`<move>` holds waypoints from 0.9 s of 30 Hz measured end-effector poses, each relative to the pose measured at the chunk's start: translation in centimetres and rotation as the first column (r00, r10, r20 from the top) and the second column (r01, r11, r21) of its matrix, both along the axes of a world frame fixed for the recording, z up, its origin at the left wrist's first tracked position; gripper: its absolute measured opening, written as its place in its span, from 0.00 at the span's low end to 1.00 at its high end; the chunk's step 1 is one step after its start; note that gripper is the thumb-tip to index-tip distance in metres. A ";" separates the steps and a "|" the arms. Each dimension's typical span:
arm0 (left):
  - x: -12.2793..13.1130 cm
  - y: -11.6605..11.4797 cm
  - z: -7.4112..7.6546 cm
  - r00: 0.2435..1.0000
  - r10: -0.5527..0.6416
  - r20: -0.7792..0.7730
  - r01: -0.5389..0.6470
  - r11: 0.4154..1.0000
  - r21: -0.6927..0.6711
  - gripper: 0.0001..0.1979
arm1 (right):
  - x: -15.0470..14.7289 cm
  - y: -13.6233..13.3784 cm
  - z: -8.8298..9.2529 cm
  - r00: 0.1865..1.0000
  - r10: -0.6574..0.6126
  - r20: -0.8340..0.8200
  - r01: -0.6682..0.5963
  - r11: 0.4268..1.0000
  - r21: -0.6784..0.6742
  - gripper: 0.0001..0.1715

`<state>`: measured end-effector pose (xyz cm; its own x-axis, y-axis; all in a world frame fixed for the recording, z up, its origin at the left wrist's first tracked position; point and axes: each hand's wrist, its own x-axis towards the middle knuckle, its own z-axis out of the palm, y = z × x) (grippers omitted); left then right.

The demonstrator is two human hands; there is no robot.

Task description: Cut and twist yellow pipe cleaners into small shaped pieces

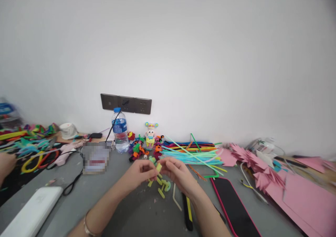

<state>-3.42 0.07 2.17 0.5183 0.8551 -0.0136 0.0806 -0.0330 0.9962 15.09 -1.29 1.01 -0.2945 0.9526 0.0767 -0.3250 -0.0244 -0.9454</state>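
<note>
My left hand [140, 175] pinches a short yellow-green fuzzy piece [159, 167] between thumb and fingertips. Close on its right, my right hand [180, 175] has its fingers curled near the same piece; whether its fingertips touch or hold anything is too small to tell. Several short yellow-green pieces [161, 193] lie on the grey table [147, 216] just below my hands. A black and yellow cutter [187, 212] lies beside my right wrist. Behind my hands is a bundle of light blue pipe cleaners [194, 156].
A water bottle [120, 132] and a small figure [150, 139] stand near the wall. A phone [235, 207] and pink paper [309, 198] lie to the right. A white power bank [34, 212] is at the left, where another person's hand [6, 165] shows at the edge.
</note>
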 end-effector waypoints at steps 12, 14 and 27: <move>-0.2 -0.8 -0.4 0.753 0.096 -0.651 0.181 0.921 0.345 0.08 | 0.7 1.5 -0.8 0.929 -0.362 -0.077 0.355 0.930 -0.096 0.22; -0.2 -0.6 -0.4 0.758 0.105 -0.644 0.173 0.919 0.353 0.11 | 0.6 1.4 -0.8 0.928 -0.365 -0.076 0.357 0.929 -0.096 0.22; -5.5 2.3 -0.4 0.662 0.144 -0.735 0.080 0.962 0.261 0.15 | 0.6 1.6 -0.9 0.911 -0.404 -0.079 0.398 0.914 -0.084 0.22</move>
<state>-8.89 2.33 1.73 0.4020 0.9004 -0.1662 0.7927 -0.2514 0.5553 15.71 0.29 0.13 0.1186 0.9927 0.0194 -0.4057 0.0663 -0.9116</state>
